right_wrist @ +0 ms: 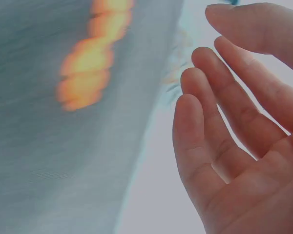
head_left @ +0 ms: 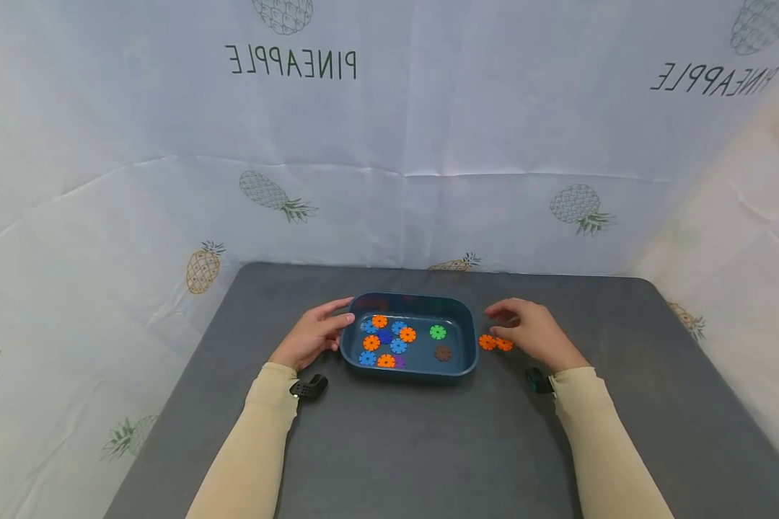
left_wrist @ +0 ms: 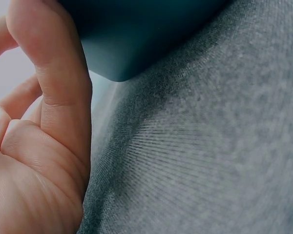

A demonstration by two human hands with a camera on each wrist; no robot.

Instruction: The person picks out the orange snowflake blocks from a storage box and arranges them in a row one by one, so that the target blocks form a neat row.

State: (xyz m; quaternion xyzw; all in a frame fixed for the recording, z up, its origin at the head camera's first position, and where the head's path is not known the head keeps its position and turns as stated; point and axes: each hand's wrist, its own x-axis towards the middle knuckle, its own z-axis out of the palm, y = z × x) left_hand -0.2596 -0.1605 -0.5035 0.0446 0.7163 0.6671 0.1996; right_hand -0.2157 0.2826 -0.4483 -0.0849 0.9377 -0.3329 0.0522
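My left grip (head_left: 313, 336) holds the blue tray (head_left: 422, 374) by its left end; my right grip (head_left: 531, 332), loosely curved and empty, is near two orange discs (head_left: 487, 342) on the tabletop (head_left: 428, 447) beside the tray. Careless brushing could scatter them; tugging left could shift the tray.

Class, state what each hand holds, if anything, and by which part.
The left hand holds the tray by its left end; the right hand holds nothing.
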